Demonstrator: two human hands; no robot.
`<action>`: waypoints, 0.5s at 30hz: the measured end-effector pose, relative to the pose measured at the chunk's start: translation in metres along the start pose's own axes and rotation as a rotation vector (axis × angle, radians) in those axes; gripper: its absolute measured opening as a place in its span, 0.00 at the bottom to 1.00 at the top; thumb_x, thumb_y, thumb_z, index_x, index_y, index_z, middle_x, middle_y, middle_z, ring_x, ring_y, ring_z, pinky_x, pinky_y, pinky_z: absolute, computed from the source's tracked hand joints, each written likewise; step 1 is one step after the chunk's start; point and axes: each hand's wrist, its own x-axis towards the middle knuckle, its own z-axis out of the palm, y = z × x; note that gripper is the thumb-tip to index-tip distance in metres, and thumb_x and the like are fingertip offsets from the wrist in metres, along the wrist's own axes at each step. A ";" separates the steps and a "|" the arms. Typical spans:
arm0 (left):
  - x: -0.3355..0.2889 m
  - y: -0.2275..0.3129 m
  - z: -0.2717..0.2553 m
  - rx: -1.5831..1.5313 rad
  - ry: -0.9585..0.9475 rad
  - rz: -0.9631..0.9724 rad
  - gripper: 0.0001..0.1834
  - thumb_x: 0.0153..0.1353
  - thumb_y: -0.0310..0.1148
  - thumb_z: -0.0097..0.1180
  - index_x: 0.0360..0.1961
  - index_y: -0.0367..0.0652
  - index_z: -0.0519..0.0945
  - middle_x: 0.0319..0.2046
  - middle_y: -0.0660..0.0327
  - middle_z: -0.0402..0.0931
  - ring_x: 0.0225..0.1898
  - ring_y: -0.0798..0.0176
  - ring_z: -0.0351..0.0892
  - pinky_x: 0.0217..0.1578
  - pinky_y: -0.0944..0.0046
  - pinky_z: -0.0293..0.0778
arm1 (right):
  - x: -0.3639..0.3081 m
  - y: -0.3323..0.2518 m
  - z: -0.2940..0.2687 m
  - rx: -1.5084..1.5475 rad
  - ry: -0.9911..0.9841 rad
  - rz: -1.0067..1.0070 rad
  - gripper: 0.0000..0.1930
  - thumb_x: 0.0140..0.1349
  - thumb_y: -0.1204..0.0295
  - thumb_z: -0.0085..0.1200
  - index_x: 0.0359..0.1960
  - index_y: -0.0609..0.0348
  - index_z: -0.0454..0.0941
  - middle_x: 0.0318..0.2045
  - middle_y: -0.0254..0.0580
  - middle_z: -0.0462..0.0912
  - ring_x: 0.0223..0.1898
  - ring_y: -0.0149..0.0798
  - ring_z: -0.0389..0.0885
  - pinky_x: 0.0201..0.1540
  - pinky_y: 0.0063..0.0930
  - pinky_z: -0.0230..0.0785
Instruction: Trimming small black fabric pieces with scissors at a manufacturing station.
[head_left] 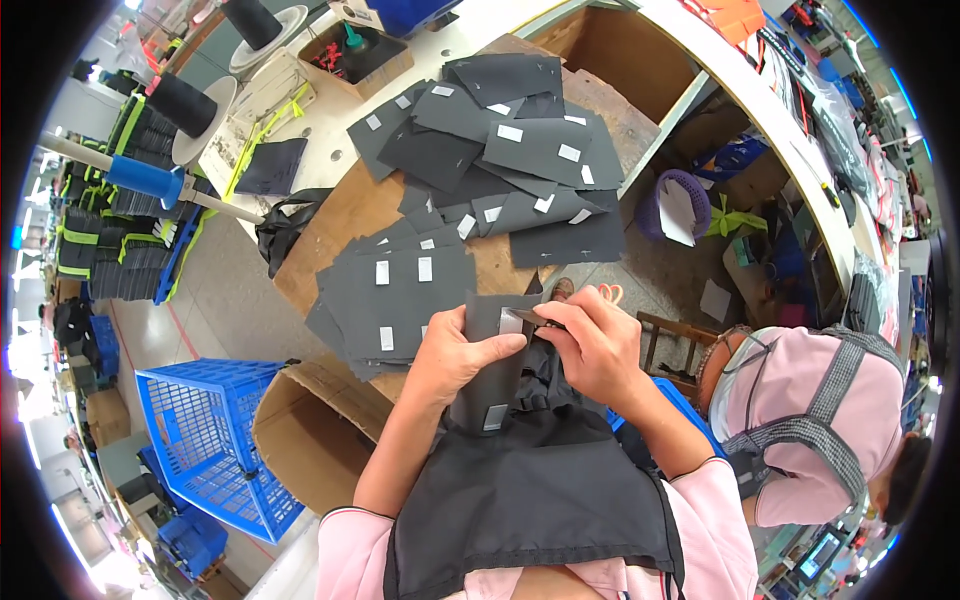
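Note:
My left hand [448, 352] grips a dark grey fabric piece [490, 375] above my lap, its thumb pressed flat on the front. One white rectangular patch [511, 321] sits near the top of this piece, and another patch [495, 417] is near its bottom. In the fingers of my right hand [600, 345] is a pair of scissors [610, 293] with orange handle loops showing behind the hand. Their dark pointed end meets the upper patch; whether it goes under the patch's edge I cannot tell.
Loose grey pieces [440, 150] with white patches cover much of the wooden board ahead, beside a neater stack [405, 300]. A cardboard box [315, 425] and a blue crate [215, 440] stand at left. Close on the right sits another person [800, 420] in pink.

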 end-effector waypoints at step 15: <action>0.017 -0.035 -0.008 -0.036 0.085 0.157 0.18 0.59 0.38 0.57 0.45 0.37 0.75 0.38 0.63 0.75 0.42 0.69 0.72 0.46 0.69 0.67 | 0.024 0.042 -0.009 0.469 -0.543 0.245 0.08 0.51 0.73 0.58 0.30 0.63 0.73 0.22 0.37 0.69 0.25 0.34 0.69 0.28 0.28 0.62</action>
